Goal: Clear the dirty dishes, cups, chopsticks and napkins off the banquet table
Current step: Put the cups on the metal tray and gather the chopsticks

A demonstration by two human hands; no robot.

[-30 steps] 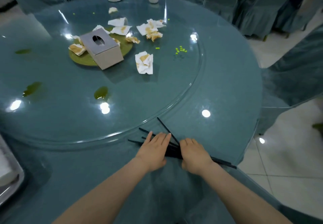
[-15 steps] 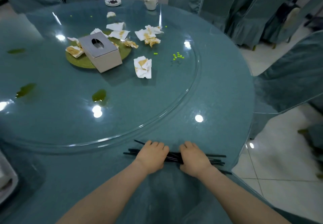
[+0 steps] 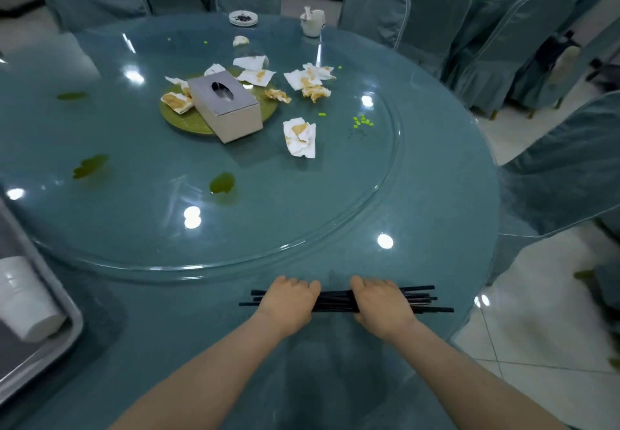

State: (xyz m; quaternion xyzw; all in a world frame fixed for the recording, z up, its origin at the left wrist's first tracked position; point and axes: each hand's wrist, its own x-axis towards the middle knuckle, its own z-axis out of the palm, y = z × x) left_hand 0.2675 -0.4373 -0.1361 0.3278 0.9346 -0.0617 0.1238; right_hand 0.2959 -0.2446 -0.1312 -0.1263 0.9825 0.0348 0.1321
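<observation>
A bundle of black chopsticks (image 3: pixel 335 301) lies sideways near the front edge of the round teal table (image 3: pixel 436 228). My left hand (image 3: pixel 288 302) grips the bundle's left part, fingers curled over it. My right hand (image 3: pixel 380 305) grips its right part the same way. Stained white napkins (image 3: pixel 299 136) lie scattered on the glass turntable (image 3: pixel 134 221) around a grey tissue box (image 3: pixel 225 106) on a green plate (image 3: pixel 188 122). A white cup (image 3: pixel 312 22) and a small saucer (image 3: pixel 243 18) stand at the far edge.
A metal tray (image 3: pixel 57 332) at the left edge holds a white cup (image 3: pixel 23 298) lying on its side. Green sauce spills (image 3: pixel 222 182) and green bits (image 3: pixel 362 121) mark the turntable. Covered chairs (image 3: pixel 486 40) ring the table; tiled floor lies to the right.
The splayed chopsticks have been drawn together into one sideways bundle. Both hands have curled over it and moved slightly apart.
</observation>
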